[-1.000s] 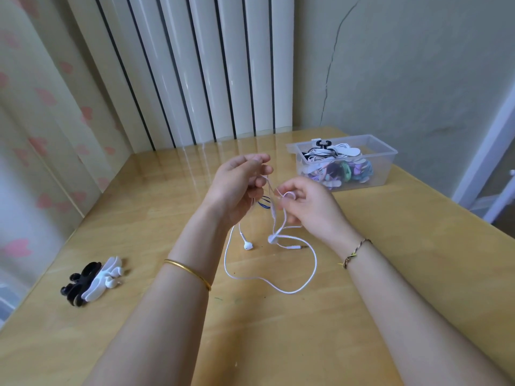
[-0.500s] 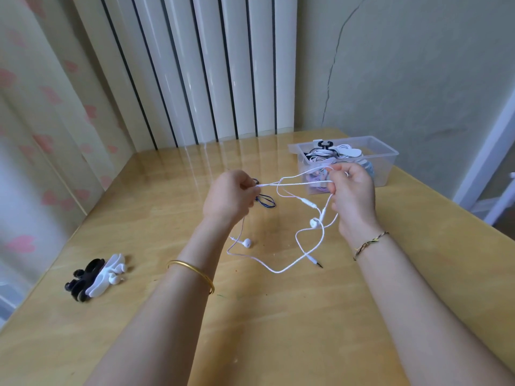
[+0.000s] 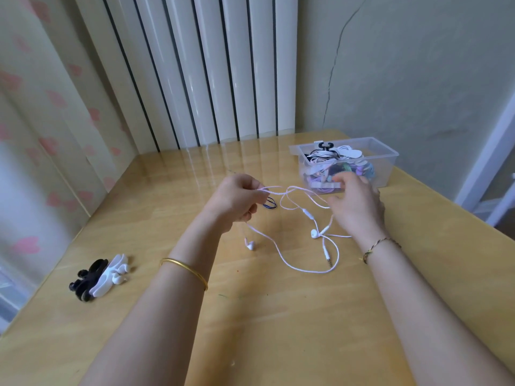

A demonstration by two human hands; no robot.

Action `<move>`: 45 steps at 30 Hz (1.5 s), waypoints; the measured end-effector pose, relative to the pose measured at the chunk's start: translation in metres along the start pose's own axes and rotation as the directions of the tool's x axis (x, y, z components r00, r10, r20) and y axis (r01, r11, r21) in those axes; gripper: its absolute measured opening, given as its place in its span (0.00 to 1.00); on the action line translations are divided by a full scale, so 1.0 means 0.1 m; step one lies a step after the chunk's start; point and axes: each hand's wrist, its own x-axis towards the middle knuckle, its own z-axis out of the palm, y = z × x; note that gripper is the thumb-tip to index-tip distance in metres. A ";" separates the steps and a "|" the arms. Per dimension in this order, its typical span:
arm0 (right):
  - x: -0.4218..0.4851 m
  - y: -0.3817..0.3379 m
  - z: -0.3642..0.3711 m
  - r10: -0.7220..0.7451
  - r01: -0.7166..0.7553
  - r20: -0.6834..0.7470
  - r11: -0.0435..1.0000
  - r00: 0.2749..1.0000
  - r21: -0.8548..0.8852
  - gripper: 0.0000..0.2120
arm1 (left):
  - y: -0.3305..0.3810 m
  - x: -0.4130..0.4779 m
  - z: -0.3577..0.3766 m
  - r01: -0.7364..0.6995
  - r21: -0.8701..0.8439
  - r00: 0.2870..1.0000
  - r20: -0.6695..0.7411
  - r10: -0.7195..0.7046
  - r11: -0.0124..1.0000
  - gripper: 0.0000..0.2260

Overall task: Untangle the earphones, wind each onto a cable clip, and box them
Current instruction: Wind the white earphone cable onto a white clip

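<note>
A white earphone cable [image 3: 306, 270] loops over the wooden table [image 3: 278, 330]. My left hand [image 3: 237, 201] pinches one stretch of it and holds it above the table. One earbud [image 3: 250, 244] hangs below that hand. The other earbud [image 3: 315, 234] and the jack plug [image 3: 329, 261] lie near my right hand [image 3: 356, 207]. My right hand is blurred, its fingers spread, and the cable runs up to its thumb. A black and a white cable clip [image 3: 97, 277] lie at the left. A clear plastic box [image 3: 390, 165] at the back right holds several wound earphones.
A small dark blue cable coil [image 3: 269, 204] lies on the table just behind my left hand. White vertical slats [image 3: 223, 79] and a wall close off the far side. The table's left edge runs along a curtain.
My hands first drew apart, stretching the cable toward the box. Now my right hand has dropped and its fingers have spread, so the cable sags in a loop. My left hand keeps its pinch.
</note>
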 end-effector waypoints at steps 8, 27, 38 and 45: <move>-0.48 -0.54 -0.14 -0.432 0.030 0.551 0.805 0.714 0.593 0.10 | 0.27 0.02 0.13 0.184 -0.552 0.983 0.078 -0.169 0.813 0.11; -0.10 -0.55 -0.47 -0.313 0.068 0.179 0.641 0.933 0.764 0.06 | 0.28 0.04 0.12 -0.276 0.104 0.954 -0.093 0.286 0.955 0.06; 0.08 -0.02 -0.26 0.286 -0.431 0.376 0.162 0.881 0.888 0.12 | 0.09 0.10 -0.23 0.016 -0.527 0.885 -0.388 -0.257 0.849 0.12; 0.00 0.08 -0.20 0.001 0.003 0.012 0.932 1.000 -0.361 0.19 | 0.22 0.04 -0.28 -0.217 -0.679 0.887 -0.437 -0.148 0.701 0.17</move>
